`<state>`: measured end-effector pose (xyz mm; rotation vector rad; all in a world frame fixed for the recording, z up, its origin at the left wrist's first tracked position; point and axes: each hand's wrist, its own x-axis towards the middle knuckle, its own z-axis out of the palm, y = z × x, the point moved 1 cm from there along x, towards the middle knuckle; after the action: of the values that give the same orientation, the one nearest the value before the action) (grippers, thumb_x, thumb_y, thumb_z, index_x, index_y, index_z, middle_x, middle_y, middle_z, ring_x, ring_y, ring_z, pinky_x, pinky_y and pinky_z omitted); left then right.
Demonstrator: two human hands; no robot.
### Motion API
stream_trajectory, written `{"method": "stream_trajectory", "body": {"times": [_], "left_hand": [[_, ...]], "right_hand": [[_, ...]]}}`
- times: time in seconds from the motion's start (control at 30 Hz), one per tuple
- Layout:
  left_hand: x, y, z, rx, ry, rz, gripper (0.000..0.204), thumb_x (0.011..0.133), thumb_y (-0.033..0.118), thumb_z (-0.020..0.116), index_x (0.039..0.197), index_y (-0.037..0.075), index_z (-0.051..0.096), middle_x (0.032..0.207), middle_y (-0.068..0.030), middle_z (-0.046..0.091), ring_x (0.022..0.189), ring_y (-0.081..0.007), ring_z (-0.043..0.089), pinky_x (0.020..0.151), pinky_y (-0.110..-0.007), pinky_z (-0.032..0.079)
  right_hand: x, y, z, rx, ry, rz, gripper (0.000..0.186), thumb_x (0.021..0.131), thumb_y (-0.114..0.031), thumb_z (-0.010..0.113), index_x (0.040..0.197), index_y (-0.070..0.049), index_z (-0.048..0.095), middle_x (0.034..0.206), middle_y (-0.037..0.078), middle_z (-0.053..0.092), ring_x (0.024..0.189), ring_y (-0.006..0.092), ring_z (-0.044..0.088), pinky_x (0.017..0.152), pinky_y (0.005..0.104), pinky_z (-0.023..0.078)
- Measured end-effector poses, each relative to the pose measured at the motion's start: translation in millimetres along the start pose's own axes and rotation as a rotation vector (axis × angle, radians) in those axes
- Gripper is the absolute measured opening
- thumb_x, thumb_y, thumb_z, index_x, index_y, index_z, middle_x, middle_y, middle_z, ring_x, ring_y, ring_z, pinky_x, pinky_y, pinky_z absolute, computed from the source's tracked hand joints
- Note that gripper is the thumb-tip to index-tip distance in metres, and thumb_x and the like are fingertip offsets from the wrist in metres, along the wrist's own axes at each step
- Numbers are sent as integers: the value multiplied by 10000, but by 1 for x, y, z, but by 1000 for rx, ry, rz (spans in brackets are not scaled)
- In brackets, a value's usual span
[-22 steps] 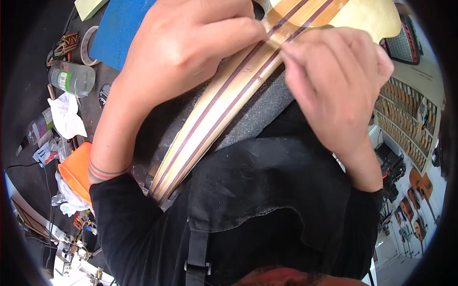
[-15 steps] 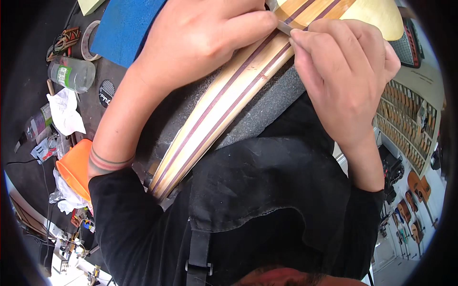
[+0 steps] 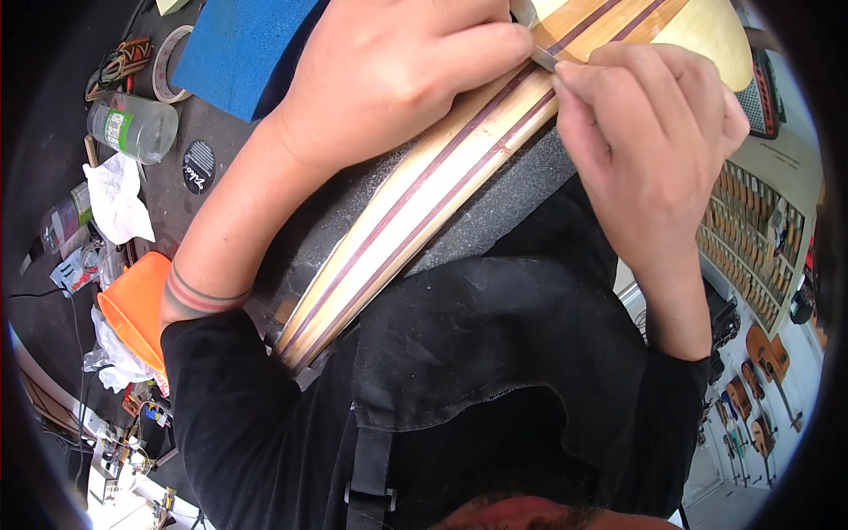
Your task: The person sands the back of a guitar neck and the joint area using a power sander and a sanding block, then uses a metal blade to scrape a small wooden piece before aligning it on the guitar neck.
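A long, tapering wooden neck, pale with two dark reddish stripes, runs diagonally from the lower left to the top right. My left hand reaches over it from the left, fingers closed on one end of a thin metal scraper blade. The other end is pinched between the thumb and fingers of my right hand. The blade lies crosswise over the neck's upper part; my left fingers partly hide it. Beyond my hands the neck meets a wider, pale rounded body.
A grey speckled pad lies under the neck. At the left are a blue sheet, a tape roll, a clear plastic bottle, white tissue and an orange container. Tools and stringed instruments hang at the right.
Both hands, the blade and the upper neck appear slightly farther right in the picture, while the surroundings shift a little too. The blade keeps about the same place on the neck.
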<state>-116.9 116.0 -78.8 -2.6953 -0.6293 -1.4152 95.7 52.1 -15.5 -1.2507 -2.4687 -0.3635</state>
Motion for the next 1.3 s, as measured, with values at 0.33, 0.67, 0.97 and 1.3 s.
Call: {"method": "stream_trajectory", "body": {"times": [0.33,0.67,0.97,1.3], "left_hand": [[7,0,-12,-25,-23,-31,100,845,98,767,917,123,703,854,1,605,733,-159,616,757,-348,380],[11,5,-28,5,-214,-22,107,838,94,761,879,124,666,823,-7,558,713,-164,596,777,-360,379],[0,4,-10,-21,-90,-41,111,832,89,759,835,127,655,792,-7,512,697,-173,566,772,-373,363],[8,-3,-8,16,-31,-4,134,827,80,767,847,128,644,786,-5,501,692,-177,563,771,-372,365]], "right_hand": [[5,-2,-2,39,10,31,239,822,-126,902,1015,-180,770,1040,-56,758,1059,178,688,970,352,376],[-5,-4,1,133,22,5,254,815,-114,903,1022,-179,771,1055,-53,754,1060,188,686,975,358,385],[-5,-8,1,57,-34,2,253,817,-126,906,1020,-174,763,1045,-53,742,1052,188,681,976,358,380],[3,0,1,9,23,-17,241,822,-130,900,1022,-173,772,1054,-48,740,1068,189,679,976,368,375]]}}
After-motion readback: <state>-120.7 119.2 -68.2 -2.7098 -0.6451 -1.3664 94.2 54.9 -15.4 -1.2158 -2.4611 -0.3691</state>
